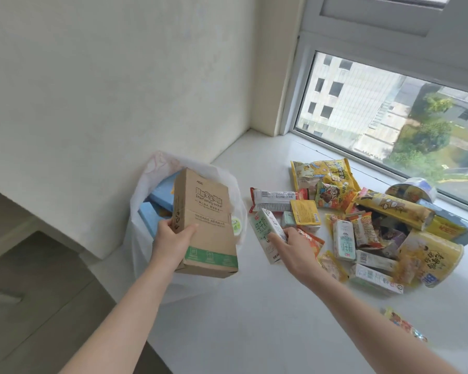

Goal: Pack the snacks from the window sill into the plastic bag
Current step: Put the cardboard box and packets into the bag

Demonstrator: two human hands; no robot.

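Item 1, cardboard box (204, 225): brown, green band at btm, printed "Smart safety socket". Our left hand (173, 238) grasps it by the lower left edge, thumb across the front, holding it over the mouth of the plastic bag (146, 184). To do this well, we'd say: tip the box short end first into the gap beside the blue boxes (160, 198) already inside, and lower it w/o catching the thin bag wall. The bag has no support, so it could sag or fold shut.

Item 2, milk carton (265, 228): white w/ green print, lying tilted on the window sill (254, 306) at the near-left edge of the pile. Our right hand (292, 244) reaches onto it, fingers resting on its right side; whether they've closed round it, we can't tell.

Item 3, snack pile (362, 225): approx. mid-sill, just below the window. Mostly yellow packets, small cartons, two yellow tubs, one long red-ended wrapper. Loose, overlapping. One stray packet (400, 322) lies apart, nearer us.

Judgement: packing early; most still out.
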